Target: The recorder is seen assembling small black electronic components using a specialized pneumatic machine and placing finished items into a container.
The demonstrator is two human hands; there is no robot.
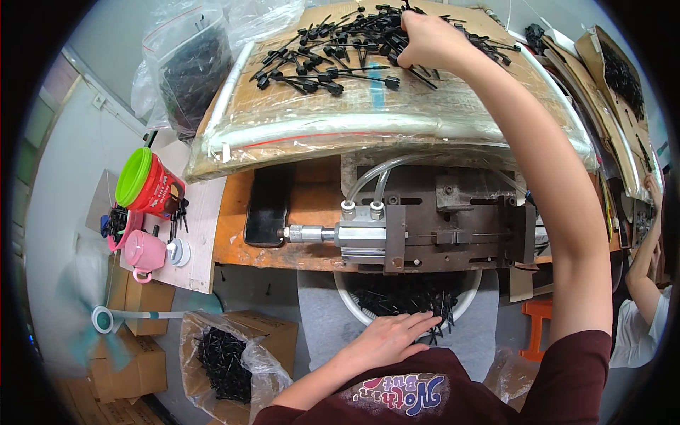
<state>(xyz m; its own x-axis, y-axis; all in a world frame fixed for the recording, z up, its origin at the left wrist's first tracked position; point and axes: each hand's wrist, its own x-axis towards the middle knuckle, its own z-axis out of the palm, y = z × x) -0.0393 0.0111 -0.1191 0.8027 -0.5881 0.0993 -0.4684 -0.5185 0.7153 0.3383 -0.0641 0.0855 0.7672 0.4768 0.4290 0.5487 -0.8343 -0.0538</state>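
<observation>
Your right hand (425, 39) reaches far forward and curls down over a heap of black ties (340, 53) scattered on the plastic-wrapped cardboard (368, 113), its fingers closed into the pile; exactly what they pinch is hidden under the knuckles. Your left hand (386, 340) lies close to your body, flat and open, fingertips touching the black ties in the white bowl (467, 301) below the press (425, 227).

The loose ties lie straight ahead of you and beyond the press, most with their long axes running left to right, heads toward your left. The right hand is already on them; the left is well apart, at the bowl.

The press sits between the two hands on the orange worktop (312, 205), with clear hoses (372, 177) arching into its metal cylinder.

Outward to your left: a clear bag (188, 64) of dark parts beside the cardboard, a red tub with a green lid (145, 180), and a pink cup (145, 253) on a white board. Lower left, brown cartons (142, 301) surround an open bag of black ties (223, 361). At the right edge another person's arm (641, 276) shows beside more cardboard.
</observation>
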